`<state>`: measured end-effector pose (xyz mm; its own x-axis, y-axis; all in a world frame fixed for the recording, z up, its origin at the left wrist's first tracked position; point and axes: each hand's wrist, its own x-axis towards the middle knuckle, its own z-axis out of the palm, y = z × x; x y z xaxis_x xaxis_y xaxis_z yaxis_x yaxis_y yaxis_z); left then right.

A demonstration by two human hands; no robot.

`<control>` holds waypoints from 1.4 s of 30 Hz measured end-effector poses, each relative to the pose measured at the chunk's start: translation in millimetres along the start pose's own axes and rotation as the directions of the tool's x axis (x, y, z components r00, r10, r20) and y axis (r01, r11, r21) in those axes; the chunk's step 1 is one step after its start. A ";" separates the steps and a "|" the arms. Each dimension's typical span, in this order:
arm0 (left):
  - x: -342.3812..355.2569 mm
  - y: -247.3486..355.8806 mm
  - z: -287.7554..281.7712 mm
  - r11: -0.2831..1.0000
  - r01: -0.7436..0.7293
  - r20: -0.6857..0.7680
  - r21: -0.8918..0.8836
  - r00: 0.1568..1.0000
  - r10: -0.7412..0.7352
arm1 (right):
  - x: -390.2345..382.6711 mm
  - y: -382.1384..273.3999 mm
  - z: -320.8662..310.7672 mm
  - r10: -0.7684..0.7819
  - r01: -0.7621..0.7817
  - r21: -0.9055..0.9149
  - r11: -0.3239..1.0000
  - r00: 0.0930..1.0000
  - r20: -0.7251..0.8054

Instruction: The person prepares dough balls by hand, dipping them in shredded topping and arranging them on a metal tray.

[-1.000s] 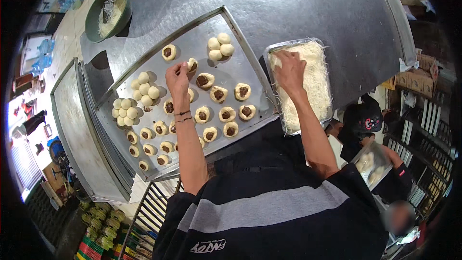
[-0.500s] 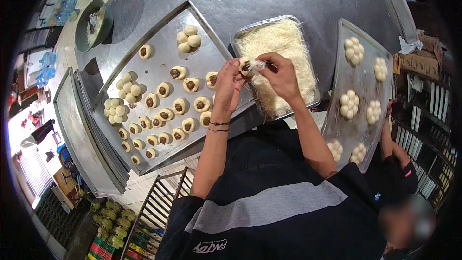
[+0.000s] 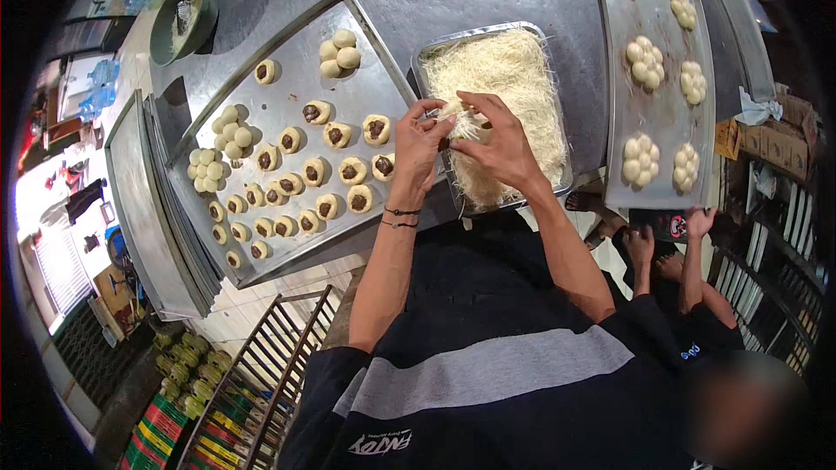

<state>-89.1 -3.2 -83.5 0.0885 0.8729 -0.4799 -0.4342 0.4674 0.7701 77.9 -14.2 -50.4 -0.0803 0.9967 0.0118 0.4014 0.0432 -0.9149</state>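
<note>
My left hand (image 3: 418, 146) is closed on a small dough piece that my fingers partly cover. Pale shreds, looking like grated cheese (image 3: 468, 124), cover its face, and my right hand (image 3: 503, 146) pinches at them from the other side. Both hands are over the near left edge of a metal pan (image 3: 570, 122) heaped with the same grated cheese (image 3: 514, 70). Left of them, a large metal tray (image 3: 305, 52) bears rows of flattened dough pieces with dark filling (image 3: 337, 134). Clusters of plain dough balls (image 3: 340, 54) lie on that tray too.
On the right stands a tray (image 3: 614, 113) with several clusters of dough balls. A co-worker's hands (image 3: 699, 222) are beside its near end. A green bowl (image 3: 202, 30) is at the far left. Stacked metal trays (image 3: 152, 209) lean left, above a slatted rack (image 3: 261, 374).
The right-hand tray has slid farther away, and the co-worker's hands now show below it. More shreds cover the dough piece in my hands, hiding its dark filling.
</note>
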 end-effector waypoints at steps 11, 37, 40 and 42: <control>1.0 0.1 4.2 0.992 -0.078 0.070 -0.104 0.994 0.086 | 7.5 15.5 9.7 0.043 -0.043 0.379 0.925 0.999 0.009; -59.4 29.6 10.6 0.854 -0.503 0.333 0.136 0.835 0.438 | 5.7 -33.9 10.7 -0.192 0.143 0.255 0.956 0.964 0.182; -64.2 39.8 11.3 0.907 -0.415 0.230 -0.076 0.877 0.421 | 10.1 -47.2 13.8 -0.189 0.121 0.299 0.947 0.959 0.211; -64.4 41.7 14.5 0.874 -0.452 0.197 -0.177 0.854 0.482 | 12.1 -48.3 14.9 -0.122 0.015 0.400 0.917 0.962 0.245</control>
<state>-100.0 -37.9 -14.3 0.0434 0.9981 0.0443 -0.5782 -0.0110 0.8158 44.0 -5.2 -12.0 -0.3493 0.9367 0.0242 0.0022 0.0267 -0.9996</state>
